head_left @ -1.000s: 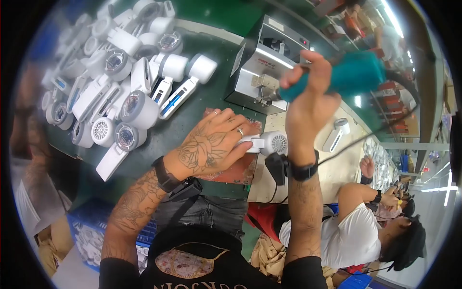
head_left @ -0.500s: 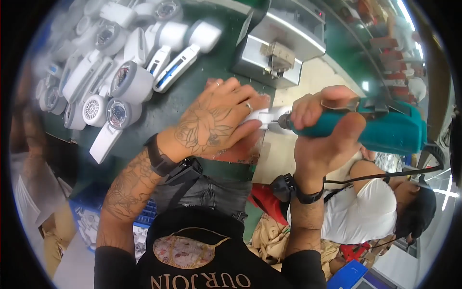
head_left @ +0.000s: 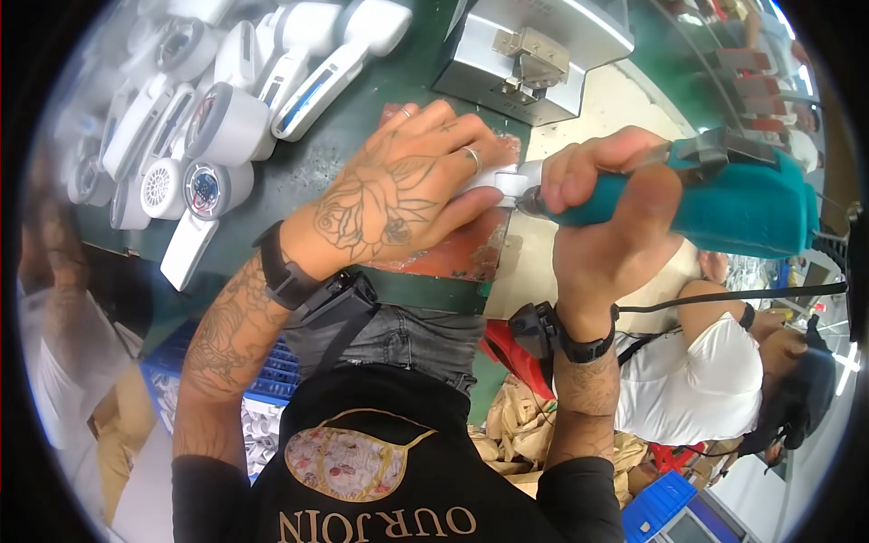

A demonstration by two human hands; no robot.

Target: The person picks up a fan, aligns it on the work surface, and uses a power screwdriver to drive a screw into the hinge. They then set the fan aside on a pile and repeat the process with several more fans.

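Note:
My left hand (head_left: 398,195) is closed over a white plastic part (head_left: 507,184), pressing it down on a worn reddish-brown board (head_left: 457,258). Most of the part is hidden beneath my palm and fingers; its right end sticks out past the thumb. In my right hand (head_left: 611,213) lies a teal electric screwdriver (head_left: 715,208), held level, its dark nose (head_left: 531,201) pointing left. That nose sits right against the part's exposed end, and I cannot make out the bit itself. A black cord (head_left: 733,297) runs from the tool's rear.
Several white handheld fan bodies (head_left: 231,127) are piled at the left of the green table (head_left: 308,195). A grey metal machine (head_left: 534,54) stands beyond my hands. A blue crate (head_left: 267,371) holds small white parts. Another person in a white top (head_left: 697,389) is at the right.
The screwdriver's nose has come closer to the white part, and the thin bit that showed between them is no longer visible. The whole view has shifted slightly.

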